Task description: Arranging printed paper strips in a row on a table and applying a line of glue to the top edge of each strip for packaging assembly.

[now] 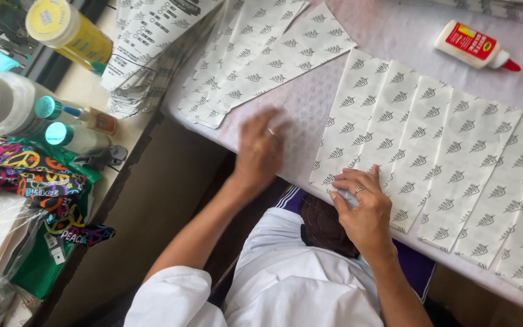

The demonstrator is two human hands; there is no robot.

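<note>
The right hand point(364, 209) presses its fingers flat on the near end of the row of printed paper strips point(437, 157). The left hand point(260, 151), blurred beside the row, looks loosely spread. Firm, even pressure probably keeps the overlapped edges aligned.

Both hands, left point(260, 151) and right point(361, 206), press patterned paper sheets point(431, 151) on table point(394, 30)

a home craft table point(394, 36): rows of printed paper sheets point(431, 157), glue bottle point(473, 46), cluttered side shelf point(86, 91)
</note>
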